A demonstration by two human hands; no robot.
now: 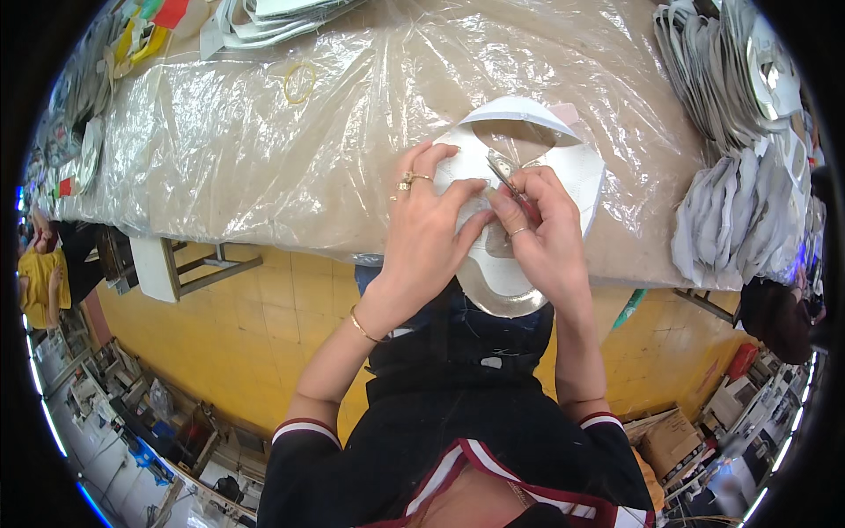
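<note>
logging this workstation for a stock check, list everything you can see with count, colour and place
white piece: 1, white with metallic section, between the hands
small metal tool: 1, silvery with red part, in right hand
table: 1, brownish under clear plastic, ahead
stacked pieces: several stacks, grey-white, table's left, top and right
thin band: 1, yellow, table's upper left
white board: 1, white, left below table, by grey frame
cardboard box: at least 1, brown, lower right
floor: 1, yellow, below table
co-worker: 1, yellow top, far left
edge clutter: uncountable, mixed colours, lower corners
left hand: 1, ringed, on white piece
right hand: 1, ringed, holding tool
</note>
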